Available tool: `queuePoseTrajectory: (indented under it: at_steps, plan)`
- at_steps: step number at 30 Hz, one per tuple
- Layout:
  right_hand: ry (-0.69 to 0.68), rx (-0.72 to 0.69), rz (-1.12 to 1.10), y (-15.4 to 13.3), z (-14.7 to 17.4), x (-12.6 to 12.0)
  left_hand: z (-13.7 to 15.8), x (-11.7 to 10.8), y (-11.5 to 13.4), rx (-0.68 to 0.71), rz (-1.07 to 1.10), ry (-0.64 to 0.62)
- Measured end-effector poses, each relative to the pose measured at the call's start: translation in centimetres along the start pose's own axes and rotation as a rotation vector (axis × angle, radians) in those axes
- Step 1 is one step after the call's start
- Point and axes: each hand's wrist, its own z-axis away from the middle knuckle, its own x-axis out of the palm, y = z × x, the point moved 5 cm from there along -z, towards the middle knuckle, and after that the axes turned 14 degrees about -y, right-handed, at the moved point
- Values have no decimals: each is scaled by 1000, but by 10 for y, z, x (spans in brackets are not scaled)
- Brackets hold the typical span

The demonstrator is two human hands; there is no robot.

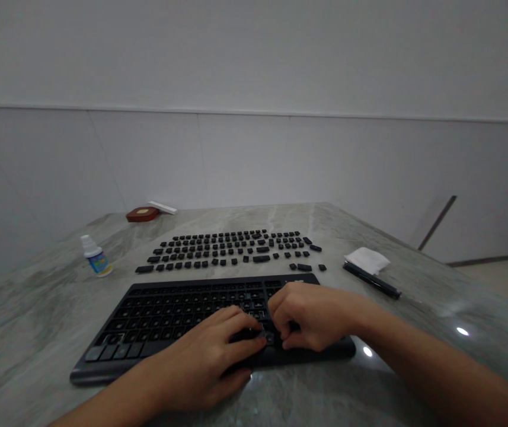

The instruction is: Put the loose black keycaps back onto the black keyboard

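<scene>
A black keyboard [178, 308] lies before me, most of its key sockets bare. Along its front edge at the left a few keycaps [108, 352] are in place. My left hand [213, 356] rests over the keyboard's front middle, fingers stretched and apart, with the index fingertip touching the bottom row. Just beside it, my right hand [309, 314] is closed in a pinch over the keyboard's right part. What its fingers hold, if anything, is hidden. Beyond the keyboard, loose black keycaps [222, 245] are laid out in rows on the marbled table [35, 308].
A small white spray bottle [97, 258] with a blue label stands at the left. On the right, a dark stick-like tool [371, 280] lies by a folded white tissue [366, 260]. A reddish-brown box [142, 214] and a white strip [163, 207] sit near the wall.
</scene>
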Motion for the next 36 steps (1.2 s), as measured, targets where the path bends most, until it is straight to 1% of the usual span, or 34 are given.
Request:
queuePoseTrajectory:
  at_steps: [8, 13, 18, 23, 28, 36]
  plan:
    - [13, -2, 24, -2, 1, 1, 0, 1, 1, 1, 2, 0]
    - [6, 30, 32, 0, 1, 1, 0, 0, 0, 6, -5, 16]
    - [-6, 67, 27, 2, 1, 0, 0, 0, 1, 6, -6, 4]
    - [5, 28, 18, 1, 2, 0, 1, -1, 0, 12, -2, 28]
    - [4, 17, 6, -2, 2, -1, 0, 0, 0, -1, -15, 8]
    - [-30, 105, -3, -6, 4, -2, 0, 0, 1, -9, 5, -8]
